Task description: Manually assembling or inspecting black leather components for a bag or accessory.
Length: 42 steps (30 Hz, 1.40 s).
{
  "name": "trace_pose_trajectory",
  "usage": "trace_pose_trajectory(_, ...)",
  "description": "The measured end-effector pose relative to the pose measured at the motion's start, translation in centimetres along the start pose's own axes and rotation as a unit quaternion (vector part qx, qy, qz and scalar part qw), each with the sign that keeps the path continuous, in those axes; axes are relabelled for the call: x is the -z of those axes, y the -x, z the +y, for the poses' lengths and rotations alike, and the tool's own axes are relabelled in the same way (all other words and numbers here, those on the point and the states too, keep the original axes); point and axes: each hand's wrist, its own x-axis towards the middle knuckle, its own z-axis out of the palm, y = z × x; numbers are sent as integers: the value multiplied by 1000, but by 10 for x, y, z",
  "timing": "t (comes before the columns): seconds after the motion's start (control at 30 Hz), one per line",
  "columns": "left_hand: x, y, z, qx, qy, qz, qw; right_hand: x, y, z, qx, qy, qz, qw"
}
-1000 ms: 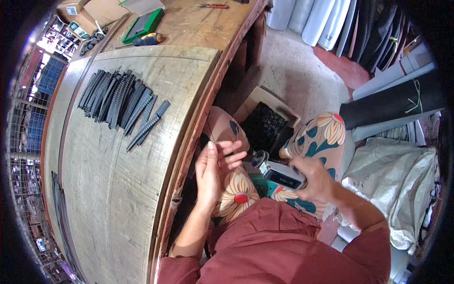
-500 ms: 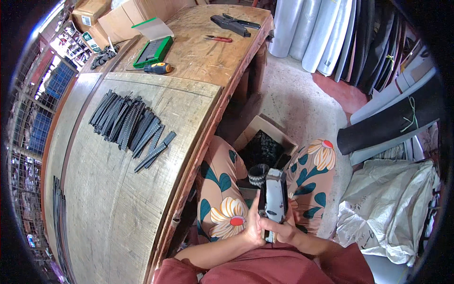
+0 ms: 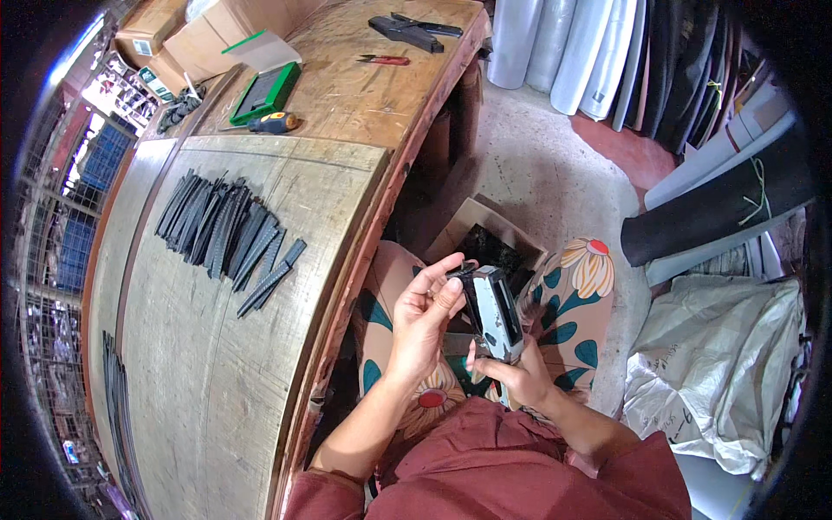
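Note:
My right hand (image 3: 523,378) is wrapped around a worn white-and-black hand stapler (image 3: 494,314) above my lap. My left hand (image 3: 422,322) has its thumb and forefinger pinched at the stapler's front end, on a small dark strip (image 3: 466,267) that is mostly hidden by fingers and tool. Below and beyond the stapler, an open cardboard box (image 3: 462,224) with black pieces inside stands between my knees. To the left on the wooden table (image 3: 217,347) lies a pile of short black ribbed strips (image 3: 217,221), a few of them apart at its near right side.
Farther back on the table are a screwdriver (image 3: 276,123), a green case (image 3: 269,91), red-handled snips (image 3: 384,60) and a black plier-like tool (image 3: 407,33). Long thin strips (image 3: 117,407) lie at the table's left. Rolled sheets (image 3: 520,43) and a white sack (image 3: 711,364) are at right.
My left hand has let go of the stapler's body and moved up and left to its front end. The stapler has tilted in my right hand, and the ribbed ring at its nose no longer shows clearly.

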Motion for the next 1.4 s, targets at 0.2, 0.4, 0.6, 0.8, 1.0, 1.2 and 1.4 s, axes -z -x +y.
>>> trace_pose_trajectory(0.2,-5,-11,2,28,91,-20,995,13,0,4,11,-25,-32,999)
trace_pose_trajectory(0.4,-4,-19,6,42,71,-48,995,22,5,8,15,-49,-27,998)
trace_pose_trajectory(0.6,-9,-31,6,55,86,-86,991,34,10,14,23,-62,-17,998)
trace_pose_trajectory(0.8,-11,-39,2,17,39,-71,997,34,10,25,2,-103,0,995)
trace_pose_trajectory(1.0,-20,-13,62,-266,-503,18,822,44,10,30,31,-154,68,985)
trace_pose_trajectory(1.2,26,51,138,-258,-660,316,631,42,1,27,28,-148,60,987)
trace_pose_trajectory(1.4,66,78,144,-161,-682,384,601,28,-7,19,12,-99,38,994)
